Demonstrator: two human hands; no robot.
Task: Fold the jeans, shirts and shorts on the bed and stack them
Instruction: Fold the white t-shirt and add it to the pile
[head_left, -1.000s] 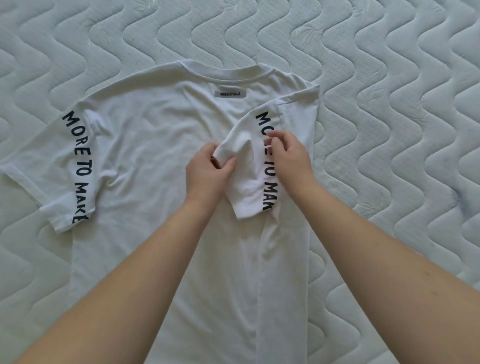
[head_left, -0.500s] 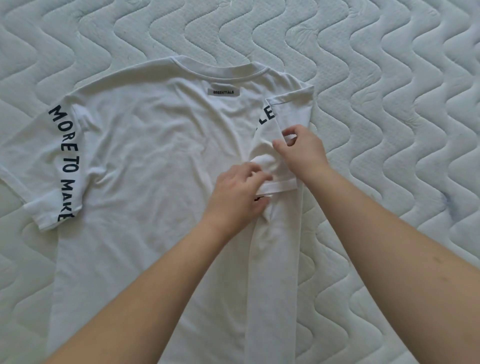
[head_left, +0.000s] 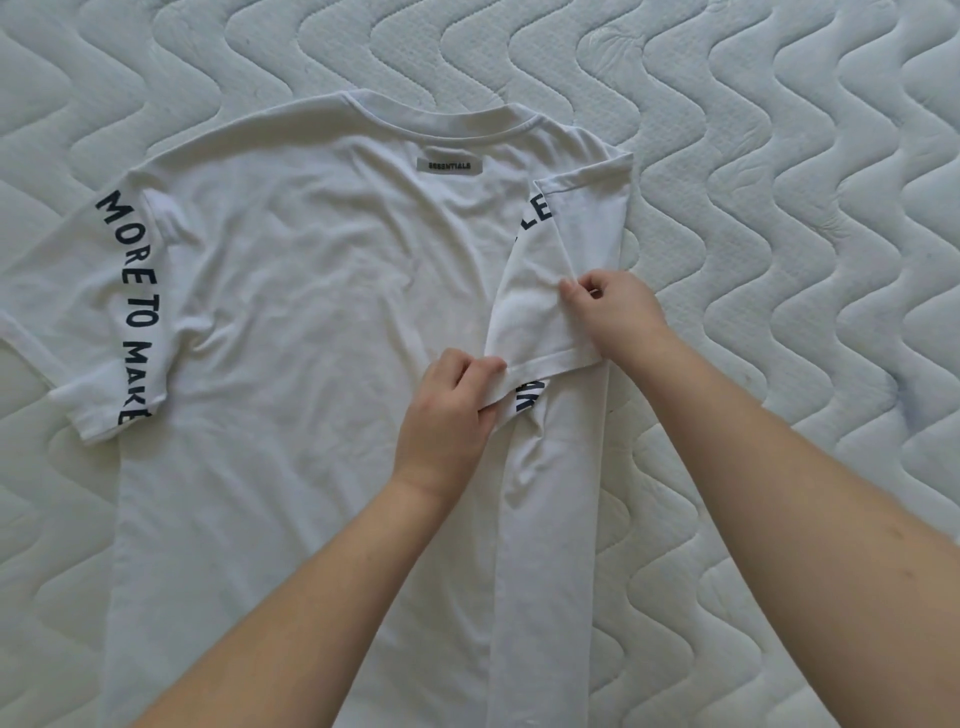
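A white T-shirt (head_left: 291, 322) lies spread flat on the quilted mattress (head_left: 805, 156), its long axis running from 12 o'clock, where the collar (head_left: 441, 117) sits, down to 6 o'clock, where the hem leaves the view. A grey label (head_left: 450, 166) reading ESSENTIALS lies just below the collar. The side of the shirt toward 3 o'clock is folded inward as a long strip, and its sleeve (head_left: 550, 306) is laid back over that strip, slanting toward 7 o'clock. The left hand (head_left: 447, 410) has its fingers curled and pinches the sleeve's hem corner between thumb and fingertips. The right hand (head_left: 615, 312), toward 2 o'clock of the left, has fingers bent together, pinching the sleeve fabric near its outer edge. The other sleeve (head_left: 98, 322) lies open toward 9 o'clock, bearing dark lettering, MORE TO MAKE. The cloth is lightly creased across the back.
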